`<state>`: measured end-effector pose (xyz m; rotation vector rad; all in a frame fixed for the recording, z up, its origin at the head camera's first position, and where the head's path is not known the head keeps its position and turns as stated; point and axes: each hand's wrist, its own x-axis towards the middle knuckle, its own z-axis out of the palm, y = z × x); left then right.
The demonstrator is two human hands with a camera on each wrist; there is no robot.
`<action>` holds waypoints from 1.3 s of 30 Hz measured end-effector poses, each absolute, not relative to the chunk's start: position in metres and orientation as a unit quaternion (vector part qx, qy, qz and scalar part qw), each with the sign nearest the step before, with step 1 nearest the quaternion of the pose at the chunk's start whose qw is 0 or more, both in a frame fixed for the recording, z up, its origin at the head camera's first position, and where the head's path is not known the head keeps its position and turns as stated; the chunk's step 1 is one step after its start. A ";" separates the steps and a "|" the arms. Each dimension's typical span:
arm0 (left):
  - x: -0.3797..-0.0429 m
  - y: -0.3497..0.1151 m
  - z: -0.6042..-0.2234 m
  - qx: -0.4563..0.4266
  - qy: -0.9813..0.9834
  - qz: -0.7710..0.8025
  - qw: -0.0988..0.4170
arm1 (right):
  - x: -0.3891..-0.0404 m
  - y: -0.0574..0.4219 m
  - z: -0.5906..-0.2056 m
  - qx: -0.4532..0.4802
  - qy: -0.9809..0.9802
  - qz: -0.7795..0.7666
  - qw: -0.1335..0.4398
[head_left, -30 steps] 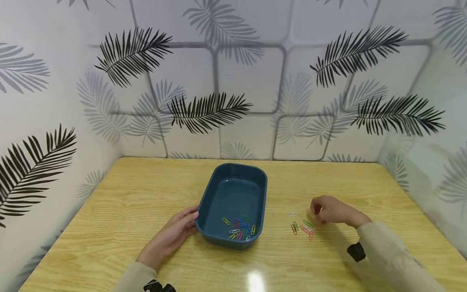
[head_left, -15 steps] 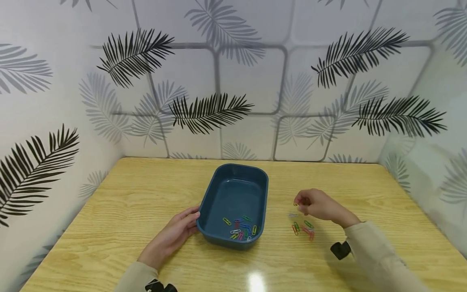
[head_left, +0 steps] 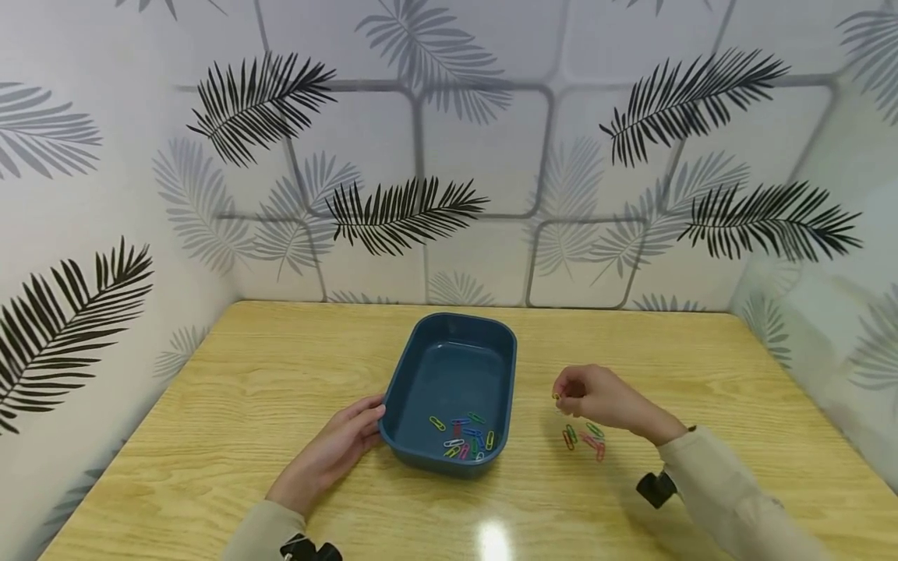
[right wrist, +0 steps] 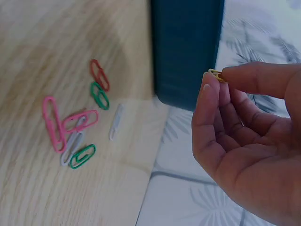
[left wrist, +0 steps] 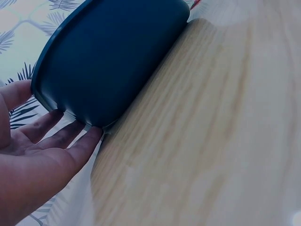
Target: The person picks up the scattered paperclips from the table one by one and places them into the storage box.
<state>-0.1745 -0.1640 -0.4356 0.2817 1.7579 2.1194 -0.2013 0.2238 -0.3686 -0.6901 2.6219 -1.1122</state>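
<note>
In the head view my left hand holds the near left side of a dark blue plastic tray. The left wrist view has its thumb at the tray's rim and the other fingers against the outer wall. My right hand is raised to the right of the tray and pinches a yellow paper clip between thumb and fingertips. Below it on the table lie red, green, pink and white paper clips. Several coloured clips, one a yellow clip, lie inside the tray's near end.
The wood-grain table reaches back to a wall patterned with leaves. Side walls rise at left and right. A light reflection shows on the tabletop near the front.
My right hand has lifted from the right of the loose clips and moved left towards the tray, with the yellow paper clip in its fingertips. My left hand stays at the tray.
</note>
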 end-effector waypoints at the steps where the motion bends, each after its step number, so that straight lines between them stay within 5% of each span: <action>1: -0.175 -0.164 -0.436 0.100 0.624 0.752 0.186 | -0.201 0.222 -0.368 -0.241 0.889 -0.373 0.108; 39: -0.176 -0.165 -0.436 0.100 0.619 0.758 0.179 | -0.236 0.129 -0.324 -0.386 0.883 -0.258 0.064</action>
